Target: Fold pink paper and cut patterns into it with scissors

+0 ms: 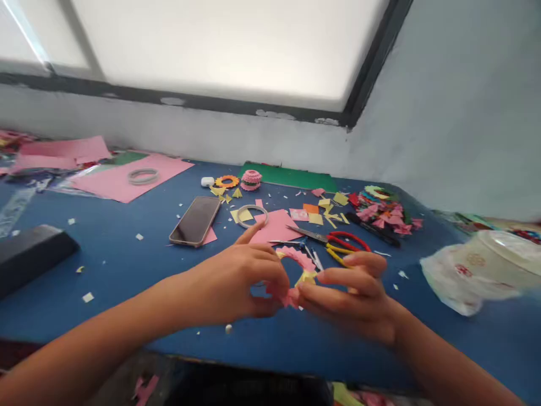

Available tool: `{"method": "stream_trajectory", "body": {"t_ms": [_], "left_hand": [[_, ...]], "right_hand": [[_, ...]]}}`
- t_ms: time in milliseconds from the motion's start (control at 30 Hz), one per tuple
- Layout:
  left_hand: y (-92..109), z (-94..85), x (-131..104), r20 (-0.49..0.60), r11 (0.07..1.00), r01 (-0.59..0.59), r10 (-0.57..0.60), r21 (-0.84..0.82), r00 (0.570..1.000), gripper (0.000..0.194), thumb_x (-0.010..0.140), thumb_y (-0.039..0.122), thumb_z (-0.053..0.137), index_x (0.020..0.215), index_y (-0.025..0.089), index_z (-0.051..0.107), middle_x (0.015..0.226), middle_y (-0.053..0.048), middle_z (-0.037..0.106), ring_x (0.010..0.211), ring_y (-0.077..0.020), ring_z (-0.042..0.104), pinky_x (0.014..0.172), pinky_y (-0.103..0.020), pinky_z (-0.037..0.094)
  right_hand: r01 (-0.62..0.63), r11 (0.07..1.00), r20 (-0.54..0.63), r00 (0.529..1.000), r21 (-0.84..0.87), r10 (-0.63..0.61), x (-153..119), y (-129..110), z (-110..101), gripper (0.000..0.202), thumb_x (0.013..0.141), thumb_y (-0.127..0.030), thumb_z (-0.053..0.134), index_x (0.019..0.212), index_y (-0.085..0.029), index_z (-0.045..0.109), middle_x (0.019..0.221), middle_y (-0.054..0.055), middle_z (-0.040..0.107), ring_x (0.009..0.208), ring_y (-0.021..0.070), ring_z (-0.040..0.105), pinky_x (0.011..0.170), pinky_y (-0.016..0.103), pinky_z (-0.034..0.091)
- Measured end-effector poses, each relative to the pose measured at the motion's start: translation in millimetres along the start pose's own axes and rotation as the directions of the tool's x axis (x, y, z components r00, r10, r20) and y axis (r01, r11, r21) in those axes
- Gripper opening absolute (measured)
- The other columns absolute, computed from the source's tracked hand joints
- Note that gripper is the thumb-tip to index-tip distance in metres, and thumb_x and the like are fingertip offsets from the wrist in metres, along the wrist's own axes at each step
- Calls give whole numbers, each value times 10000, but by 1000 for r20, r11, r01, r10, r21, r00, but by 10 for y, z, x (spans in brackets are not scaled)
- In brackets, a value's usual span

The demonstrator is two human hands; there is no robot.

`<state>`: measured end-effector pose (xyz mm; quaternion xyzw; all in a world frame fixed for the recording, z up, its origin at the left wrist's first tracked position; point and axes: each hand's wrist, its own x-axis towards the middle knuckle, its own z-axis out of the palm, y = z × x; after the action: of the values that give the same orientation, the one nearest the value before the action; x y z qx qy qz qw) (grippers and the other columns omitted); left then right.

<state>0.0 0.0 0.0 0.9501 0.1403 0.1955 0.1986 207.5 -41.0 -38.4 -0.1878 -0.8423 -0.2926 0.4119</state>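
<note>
Nearest the camera: two bare forearms, left (pixel 97 338) and right (pixel 448 349), reaching over the blue table (pixel 139 276). Remainder logged left to right.

Far left, a dark box (pixel 34 254). Beyond it, a roll of tape (pixel 142 176) on a pink sheet (pixel 105 183). Then a phone (pixel 196 220), lying flat.

Left hand (pixel 249 276): grip narrow, thumb and bent fingers pinching the lower left of the paper ring; index finger raised. Another roll of tape (pixel 239 217) lies just beyond this hand.

Paper ring (pixel 302 256): between the two hands, above the near part of the table. Pink with yellow portions, zigzag outer edge, open middle. Apparently folded paper. Estimate: very light, springy along the band, weak against squeezing across the hole; points likely to crease, joints possibly to slip apart. Low risk of sliding from dry fingers. Best hold: flat finger pads on the band, one hand each side, light pressure, clear of the points.

Right hand (pixel 355 287): grip narrow, fingertips on the ring's lower right; exact thumb contact cannot be told. Scissors (pixel 313 233) lie open just beyond, red and yellow handles near the fingers.

Far right: a pile of folded paper pieces (pixel 391 217), then a pale tub (pixel 486 262) with thin plastic around it.
</note>
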Motion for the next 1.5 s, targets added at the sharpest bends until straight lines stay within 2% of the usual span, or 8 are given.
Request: {"method": "stream_trajectory", "body": {"t_ms": [133,333,533,633,933,1133,1267,1500], "left_hand": [[5,-20,7,4,1000,-7,7,-10,1000,48,769,179,590,728,203,597,790,64,668,799,-71,597,1117,-424,-3],[23,-35,8,-9,1000,-10,9,-20,1000,70,773,180,588,704,194,592,794,67,672,785,-62,600,1123,-399,-3],[20,-43,4,-30,1000,-14,13,-23,999,45,749,165,608,718,196,599,772,65,674,778,-69,607,1123,-410,9],[7,-37,8,-44,1000,-6,5,-14,999,36,747,174,612,719,195,601,773,59,673,779,-73,608,1122,-418,11],[7,-39,10,-29,1000,-12,11,-16,1000,43,768,203,598,726,205,607,786,66,670,801,-69,600,1123,-407,-7],[18,-30,7,-23,999,-30,29,-35,999,53,765,181,597,716,202,592,794,76,668,806,-60,594,1121,-395,-39],[15,-26,6,-31,998,-37,35,-51,999,48,753,166,605,723,203,596,776,76,665,809,-62,597,1122,-383,-29],[6,-44,10,-53,998,3,-7,-60,999,37,727,177,629,710,208,620,776,68,678,793,-73,606,1118,-420,-22]], "right_hand": [[-59,997,14,998,56,59,15,17,10,120,796,-190,632,704,-268,638,703,-171,674,734,56,507,841,284,321],[-185,977,23,983,105,183,-41,-17,47,96,764,-209,667,718,-285,632,659,-162,660,713,62,512,883,285,328],[-99,995,24,995,23,98,-23,18,22,149,731,-205,696,830,-305,645,788,-148,685,817,83,529,870,299,343],[-37,998,11,999,-57,37,13,25,8,97,743,-209,687,784,-287,647,807,-136,694,788,79,547,851,315,342],[-76,997,0,997,-17,76,43,13,-5,107,793,-214,638,747,-310,646,712,-181,683,688,61,549,817,310,336],[-92,996,6,996,18,92,72,-16,-49,160,747,-182,682,633,-271,612,671,-183,668,652,59,532,664,306,309],[-79,997,41,996,11,78,66,-22,-65,143,710,-171,712,705,-290,633,728,-201,673,703,67,527,633,301,320],[11,992,60,998,-123,-4,56,0,-47,130,748,-202,676,727,-321,631,849,-166,667,777,83,524,697,282,316]]}}
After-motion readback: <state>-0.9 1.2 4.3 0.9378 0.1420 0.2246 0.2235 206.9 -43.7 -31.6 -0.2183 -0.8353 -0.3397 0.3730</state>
